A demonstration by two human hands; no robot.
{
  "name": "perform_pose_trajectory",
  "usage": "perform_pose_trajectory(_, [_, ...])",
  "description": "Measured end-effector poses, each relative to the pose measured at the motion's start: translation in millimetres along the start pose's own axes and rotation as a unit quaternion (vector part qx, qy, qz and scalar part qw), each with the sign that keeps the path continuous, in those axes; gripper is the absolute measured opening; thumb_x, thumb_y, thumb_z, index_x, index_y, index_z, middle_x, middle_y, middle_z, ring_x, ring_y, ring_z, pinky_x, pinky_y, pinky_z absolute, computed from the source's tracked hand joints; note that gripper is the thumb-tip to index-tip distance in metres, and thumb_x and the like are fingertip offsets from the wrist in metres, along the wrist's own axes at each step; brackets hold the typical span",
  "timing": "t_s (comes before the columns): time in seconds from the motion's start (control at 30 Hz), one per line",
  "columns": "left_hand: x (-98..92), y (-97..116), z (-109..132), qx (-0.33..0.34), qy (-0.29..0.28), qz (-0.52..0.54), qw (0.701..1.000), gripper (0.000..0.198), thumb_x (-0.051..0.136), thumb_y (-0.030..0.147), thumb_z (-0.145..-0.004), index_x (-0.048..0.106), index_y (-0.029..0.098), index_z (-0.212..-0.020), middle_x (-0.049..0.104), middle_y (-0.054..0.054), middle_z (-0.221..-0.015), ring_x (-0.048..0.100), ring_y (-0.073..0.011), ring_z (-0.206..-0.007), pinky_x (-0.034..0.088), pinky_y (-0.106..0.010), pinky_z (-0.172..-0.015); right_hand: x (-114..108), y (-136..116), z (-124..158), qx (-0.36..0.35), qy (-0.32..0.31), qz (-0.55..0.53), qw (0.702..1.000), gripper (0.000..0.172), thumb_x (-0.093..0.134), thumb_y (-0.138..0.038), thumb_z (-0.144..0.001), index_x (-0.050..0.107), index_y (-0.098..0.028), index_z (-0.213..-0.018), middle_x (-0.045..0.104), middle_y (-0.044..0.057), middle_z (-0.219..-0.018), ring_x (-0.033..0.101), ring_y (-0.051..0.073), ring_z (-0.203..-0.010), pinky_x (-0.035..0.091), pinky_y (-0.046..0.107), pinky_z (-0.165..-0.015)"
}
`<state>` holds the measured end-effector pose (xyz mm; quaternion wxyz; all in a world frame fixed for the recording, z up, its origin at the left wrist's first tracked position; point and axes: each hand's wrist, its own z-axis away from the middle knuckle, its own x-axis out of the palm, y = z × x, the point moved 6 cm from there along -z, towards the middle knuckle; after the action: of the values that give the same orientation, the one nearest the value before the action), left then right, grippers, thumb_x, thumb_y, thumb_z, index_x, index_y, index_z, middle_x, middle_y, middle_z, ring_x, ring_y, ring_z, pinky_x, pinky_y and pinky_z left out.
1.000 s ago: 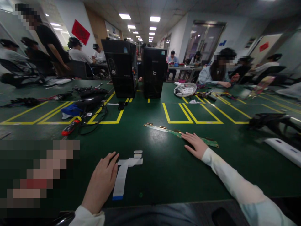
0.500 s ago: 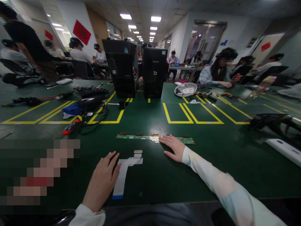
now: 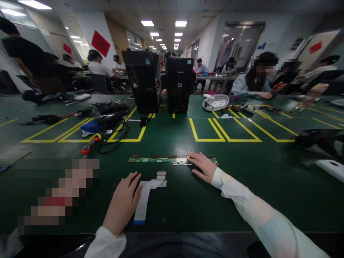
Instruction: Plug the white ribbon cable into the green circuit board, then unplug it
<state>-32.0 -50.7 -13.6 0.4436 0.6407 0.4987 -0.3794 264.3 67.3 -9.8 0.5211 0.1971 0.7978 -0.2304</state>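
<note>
A long, narrow green circuit board (image 3: 158, 159) lies crosswise on the green table. My right hand (image 3: 203, 168) rests with its fingertips over the right part of this board, fingers stretched out and loosely spread, covering some of it. Nearer to me is a white flat ribbon cable (image 3: 142, 202), bent in an L, with a connector at its far end and a blue strip at its near end. My left hand (image 3: 124, 200) lies open just left of the cable, its thumb at the cable's edge. Neither hand grips anything.
Two black computer towers (image 3: 141, 84) stand at the back. On the left lie a red-and-black screwdriver (image 3: 90, 145), cables and a dark tool. A white basket (image 3: 215, 103) sits back right; a white device (image 3: 331, 170) is at the right edge. Other people sit beyond.
The view has shifted, so the scene sits slightly further right. Against the table, the circuit board has slid a little left under my right hand. The ribbon cable and my left hand look unmoved.
</note>
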Motion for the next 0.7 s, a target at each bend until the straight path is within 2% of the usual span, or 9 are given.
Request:
perform_pose_trajectory(0.17, [-1.5,3,-1,0.005,-0.009,0.035,0.999,0.048,0.033,0.042,-0.096,0.046,0.017,-0.135,0.048,-0.013,-0.139,0.042,-0.0284,-0.130,0.034,-0.052,-0.107,-12,17,29,0.023,0.026,0.004,0.999,0.040,0.040,-0.033,-0.094,0.051,-0.019,-0.130,0.048,0.013,-0.138,0.041,0.025,-0.129,0.035,0.051,-0.106])
perform_pose_trajectory(0.27, [-3.4,17,-4,0.048,-0.036,0.079,0.995,0.044,0.037,0.038,-0.096,0.043,0.024,-0.138,0.043,-0.009,-0.144,0.038,-0.0266,-0.133,0.035,-0.050,-0.106,-12,17,38,0.024,0.020,0.001,1.000,0.041,0.041,-0.034,-0.094,0.051,-0.019,-0.130,0.048,0.012,-0.138,0.041,0.025,-0.129,0.035,0.048,-0.107])
perform_pose_trajectory(0.4, [-6.0,48,-8,0.128,-0.090,0.091,0.983,0.042,0.039,0.038,-0.096,0.045,0.026,-0.136,0.043,-0.006,-0.145,0.034,-0.0248,-0.136,0.029,-0.050,-0.110,-9,10,36,0.011,0.006,-0.014,1.000,0.044,0.041,-0.034,-0.093,0.048,-0.021,-0.134,0.048,0.011,-0.138,0.040,0.024,-0.130,0.032,0.048,-0.109])
perform_pose_trajectory(0.5, [-5.6,66,-12,0.154,-0.121,0.080,0.977,0.045,0.039,0.042,-0.095,0.046,0.024,-0.136,0.047,-0.007,-0.142,0.039,-0.0245,-0.133,0.025,-0.051,-0.112,-8,4,30,-0.002,0.007,-0.024,1.000,0.043,0.040,-0.032,-0.093,0.048,-0.020,-0.134,0.049,0.011,-0.137,0.041,0.024,-0.129,0.033,0.048,-0.108])
perform_pose_trajectory(0.7, [-1.5,95,-16,0.164,-0.159,0.091,0.969,0.052,0.041,0.047,-0.093,0.043,0.021,-0.138,0.045,-0.010,-0.144,0.041,-0.0259,-0.132,0.035,-0.047,-0.108,-5,-5,17,-0.019,0.014,-0.018,1.000,0.042,0.044,-0.031,-0.090,0.051,-0.019,-0.130,0.053,0.012,-0.132,0.046,0.025,-0.122,0.037,0.049,-0.103])
